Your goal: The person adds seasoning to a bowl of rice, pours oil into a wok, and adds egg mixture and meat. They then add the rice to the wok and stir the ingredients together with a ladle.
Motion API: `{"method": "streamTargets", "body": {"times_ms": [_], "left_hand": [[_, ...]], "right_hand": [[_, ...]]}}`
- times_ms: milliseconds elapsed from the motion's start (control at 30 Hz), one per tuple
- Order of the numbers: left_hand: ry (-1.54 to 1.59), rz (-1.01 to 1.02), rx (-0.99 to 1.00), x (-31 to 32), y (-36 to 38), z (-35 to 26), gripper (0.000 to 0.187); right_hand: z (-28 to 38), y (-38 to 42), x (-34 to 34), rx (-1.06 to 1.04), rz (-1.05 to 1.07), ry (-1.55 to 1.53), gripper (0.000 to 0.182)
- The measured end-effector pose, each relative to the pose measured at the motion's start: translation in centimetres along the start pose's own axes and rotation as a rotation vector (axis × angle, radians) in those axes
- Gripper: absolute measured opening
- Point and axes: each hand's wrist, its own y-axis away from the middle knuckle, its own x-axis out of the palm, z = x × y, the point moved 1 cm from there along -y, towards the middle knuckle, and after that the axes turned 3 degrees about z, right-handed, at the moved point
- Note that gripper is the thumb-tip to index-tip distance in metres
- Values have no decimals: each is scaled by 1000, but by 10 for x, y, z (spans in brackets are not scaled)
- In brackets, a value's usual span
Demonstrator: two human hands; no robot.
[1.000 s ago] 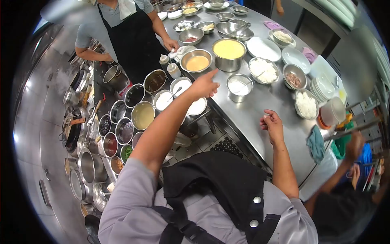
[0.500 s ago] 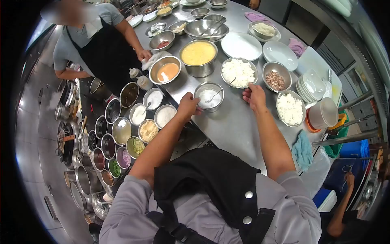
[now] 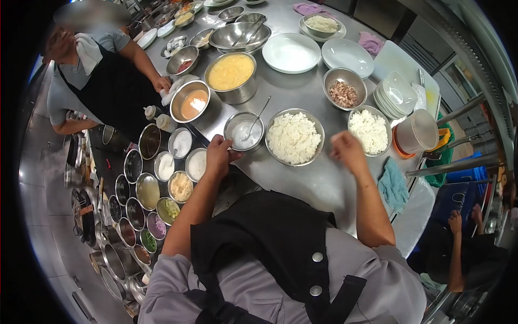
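Note:
My left hand [image 3: 220, 155] grips the near left rim of a small metal bowl [image 3: 231, 128], which has white contents and a spoon [image 3: 259, 116] leaning in it. Close to its right is a metal bowl of white rice [image 3: 294, 137]. Just right of that bowl, apart from it, my right hand [image 3: 348, 153] hovers over the steel table; its fingers are smeared by motion. Another bowl of rice [image 3: 369, 131] stands beyond my right hand, and a bowl of chopped brownish pieces [image 3: 343, 94] sits behind them.
A pot of yellow liquid [image 3: 232, 75] and a bowl of orange sauce [image 3: 192, 102] stand farther back. White plates [image 3: 291, 53], stacked dishes [image 3: 396, 94] and a teal cloth [image 3: 394, 183] lie around. Ingredient tins [image 3: 147, 190] fill the left. A co-worker [image 3: 108, 75] stands at back left.
The nearer rice bowl has come toward me and now sits beside the small bowl. My right hand has let go of its rim and drawn back. The view has shifted right.

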Motion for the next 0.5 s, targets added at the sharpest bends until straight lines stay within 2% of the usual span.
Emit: {"method": "streamTargets", "body": {"times_ms": [67, 100, 133, 200, 267, 333, 400, 500], "left_hand": [[6, 6, -5, 4, -2, -2, 16], [11, 13, -12, 6, -1, -1, 16], [19, -7, -12, 8, 2, 0, 16], [48, 22, -31, 11, 3, -4, 18], [46, 23, -17, 9, 3, -3, 18], [20, 32, -10, 7, 1, -1, 15], [39, -12, -17, 8, 1, -1, 15], [53, -77, 4, 1, -7, -5, 15]], "right_hand": [[13, -21, -49, -385, -415, 492, 17], [20, -32, -77, -471, -627, 766, 24], [24, -36, -103, -460, -619, 946, 27], [8, -57, -143, -263, -560, 1060, 30], [-20, -74, -171, -189, -431, 1041, 29], [-31, -71, -174, -142, -335, 822, 27], [-37, -59, -166, -266, -381, 657, 25], [-55, -50, -151, -224, -220, 480, 26]]}}
